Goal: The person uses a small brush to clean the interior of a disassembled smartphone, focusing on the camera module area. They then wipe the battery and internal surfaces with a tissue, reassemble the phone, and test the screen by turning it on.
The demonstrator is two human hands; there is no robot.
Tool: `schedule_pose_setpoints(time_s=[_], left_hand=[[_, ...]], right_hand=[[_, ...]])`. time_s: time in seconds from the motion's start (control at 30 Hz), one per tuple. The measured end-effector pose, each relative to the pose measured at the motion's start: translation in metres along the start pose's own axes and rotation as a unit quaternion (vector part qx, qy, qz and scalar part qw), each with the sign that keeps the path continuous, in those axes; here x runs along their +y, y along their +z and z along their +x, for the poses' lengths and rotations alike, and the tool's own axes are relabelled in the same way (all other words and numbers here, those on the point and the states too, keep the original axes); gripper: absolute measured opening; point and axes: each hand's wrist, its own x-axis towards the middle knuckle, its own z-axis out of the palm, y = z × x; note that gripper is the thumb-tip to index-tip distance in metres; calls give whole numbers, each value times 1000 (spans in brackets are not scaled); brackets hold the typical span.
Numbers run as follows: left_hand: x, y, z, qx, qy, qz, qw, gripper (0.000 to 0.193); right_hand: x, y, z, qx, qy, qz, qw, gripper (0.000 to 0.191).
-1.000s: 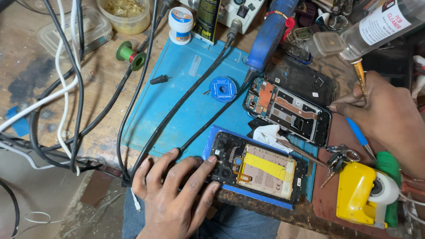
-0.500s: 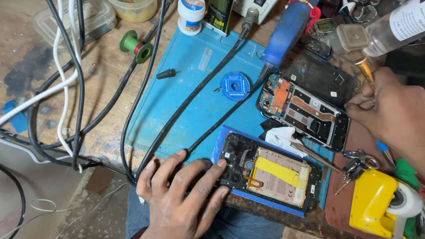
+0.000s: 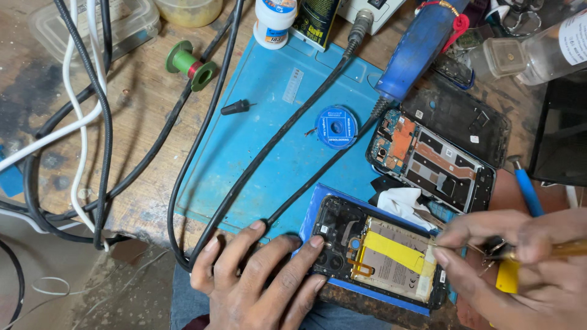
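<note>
An opened phone (image 3: 373, 253) with a yellow-taped battery lies on a blue frame at the bench's near edge. My left hand (image 3: 260, 278) presses flat on its left end, fingertips by the camera module. My right hand (image 3: 523, 263) grips a thin tool with a wooden handle (image 3: 565, 249), its tip at the battery's right edge. A second opened phone (image 3: 431, 159) with bare boards lies just beyond, next to a white cloth (image 3: 400, 201).
A blue work mat (image 3: 275, 140) holds a blue desoldering-wick spool (image 3: 336, 126) and black cables (image 3: 269, 153). A blue hot-air handle (image 3: 419, 46), a green wire spool (image 3: 189, 66), a white jar (image 3: 274, 21), a clear bottle (image 3: 538, 52) and a blue screwdriver (image 3: 527, 190) lie around.
My right hand came from the far right down to the near phone's battery edge with the tool. The view shifted closer; my left hand stayed on the phone.
</note>
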Motion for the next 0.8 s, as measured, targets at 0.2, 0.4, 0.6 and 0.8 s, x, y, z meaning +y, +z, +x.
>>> schedule_pose_setpoints(time_s=[0.2, 0.4, 0.6, 0.8], left_hand=[[-3, -1, -1, 1, 13, 6, 1000, 37], [-5, 1, -1, 12, 15, 0, 1000, 38], [-4, 0, -4, 0, 1, -9, 1000, 38], [-7, 1, -6, 2, 4, -12, 1000, 37]], right_hand=[[-38, 49, 29, -47, 5, 33, 998, 50], [-63, 62, 41, -20, 14, 39, 999, 46], [-74, 71, 55, -46, 46, -24, 998, 43], [-79, 67, 69, -86, 127, -62, 986, 46]])
